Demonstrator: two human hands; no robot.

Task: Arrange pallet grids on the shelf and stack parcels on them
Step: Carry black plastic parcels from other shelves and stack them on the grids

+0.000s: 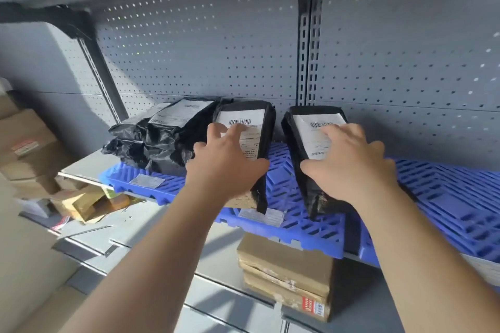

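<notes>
Left hand point(227, 159): lies palm down on the left parcel point(266, 140), fingers spread and nearly straight over its white label, thumb stretched toward the parcel's right edge; it presses on top and does not clasp.
Right hand point(351, 164): palm down on the right parcel point(304, 129), thumb stretched left across the label; the fingers bend over the parcel's right side, which they hide, so I cannot tell whether they grip it or only rest there.
Left parcel: black-wrapped with a barcode label, lying lengthwise on the left pallet grid point(297, 216), its near end showing bare brown cardboard close to the grid's front edge.
Right parcel: same black wrap and label, on the same grid, just beside the left parcel with a strip of blue showing between them.
Crumpled black bags point(162, 140): a labelled heap on the grid's left part, touching the left parcel.
Right pallet grid point(446, 197): blue, beside the left one on the shelf point(81, 167), a dark gap between them.
Back panel point(205, 62): grey perforated metal behind the parcels.
Lower shelf point(221, 259): carries a stack of flat cardboard boxes point(284, 270) below the left grid.
Far left: more cardboard boxes point(24, 148), blurred.
</notes>
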